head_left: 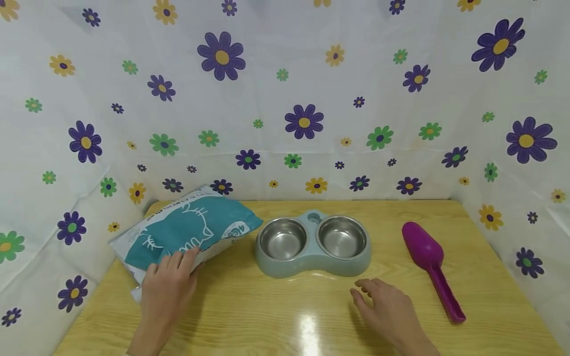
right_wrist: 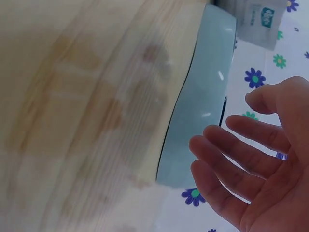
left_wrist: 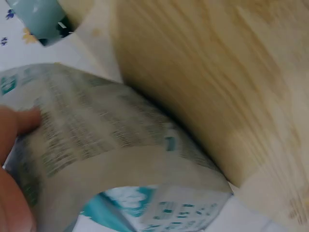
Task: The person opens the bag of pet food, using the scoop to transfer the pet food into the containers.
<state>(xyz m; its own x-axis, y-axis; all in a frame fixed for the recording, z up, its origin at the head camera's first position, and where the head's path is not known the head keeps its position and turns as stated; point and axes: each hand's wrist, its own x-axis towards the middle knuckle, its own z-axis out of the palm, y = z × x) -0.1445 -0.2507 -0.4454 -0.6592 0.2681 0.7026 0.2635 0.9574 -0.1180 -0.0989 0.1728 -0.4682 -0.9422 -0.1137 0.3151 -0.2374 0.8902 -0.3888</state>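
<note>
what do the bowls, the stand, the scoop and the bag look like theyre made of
Bowls: polished metal, perhaps stainless steel; silvery with bright reflections.
Stand: probably moulded plastic, smooth and glossy; highlights on its rounded side.
Scoop: likely rigid plastic; one even magenta colour throughout, with a soft sheen.
Bag: flexible printed film, probably plastic; it bends and creases.

Teal-and-white bag (head_left: pixel 189 225), aslant, gripped by left hand (head_left: pixel 170 282); pale-blue double bowl (head_left: pixel 312 262), upright, beside bag.
</note>
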